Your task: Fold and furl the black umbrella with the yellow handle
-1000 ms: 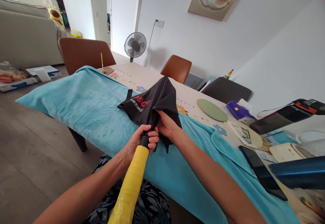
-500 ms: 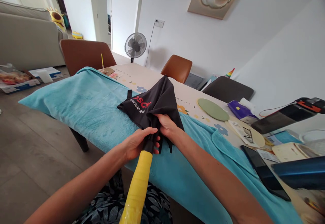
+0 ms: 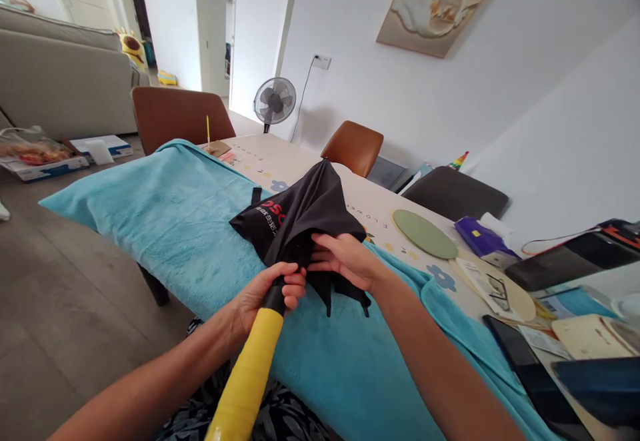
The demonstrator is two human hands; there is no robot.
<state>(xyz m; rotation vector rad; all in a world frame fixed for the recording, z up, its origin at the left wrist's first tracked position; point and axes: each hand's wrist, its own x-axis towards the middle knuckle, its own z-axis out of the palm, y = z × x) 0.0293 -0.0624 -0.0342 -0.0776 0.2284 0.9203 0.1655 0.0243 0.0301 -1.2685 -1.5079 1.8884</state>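
Black, half-folded fabric umbrella (image 3: 303, 211) points forward from your shaft-clasping left grip (image 3: 273, 288), your right grip (image 3: 343, 258) touching its right side, pinch unclear.

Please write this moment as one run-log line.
left hand: holds black shaft near yellow wrapped handle | right hand: touches black fabric umbrella canopy

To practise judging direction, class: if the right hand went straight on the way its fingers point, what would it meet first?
Most likely the gathered folds of the black umbrella; the right hand seems to touch them now. Depth beneath the folds is unclear.
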